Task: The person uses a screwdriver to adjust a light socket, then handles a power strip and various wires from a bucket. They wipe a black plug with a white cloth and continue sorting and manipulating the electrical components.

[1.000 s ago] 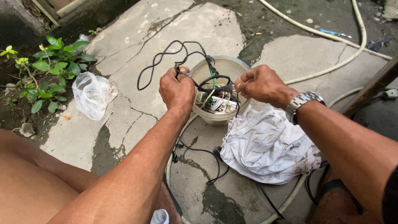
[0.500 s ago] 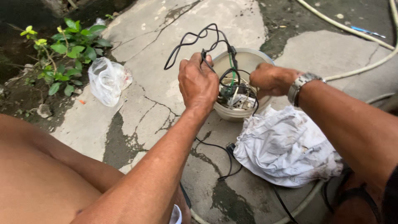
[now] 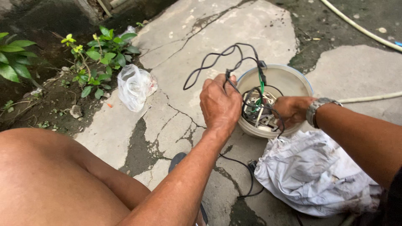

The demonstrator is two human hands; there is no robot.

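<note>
Black cable (image 3: 228,56) loops above the left hand (image 3: 220,102), pinched in its fist; right hand (image 3: 291,111) reaches into the bowl (image 3: 289,79), gripping tangled wires (image 3: 259,111).

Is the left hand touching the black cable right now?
Touching. The head view shows the left hand closed around the black cable, whose loops rise out of the fist above the white bowl.

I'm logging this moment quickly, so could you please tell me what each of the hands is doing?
Left hand: closed, holding the black cable.
Right hand: in the white bowl, grip hidden.
</note>
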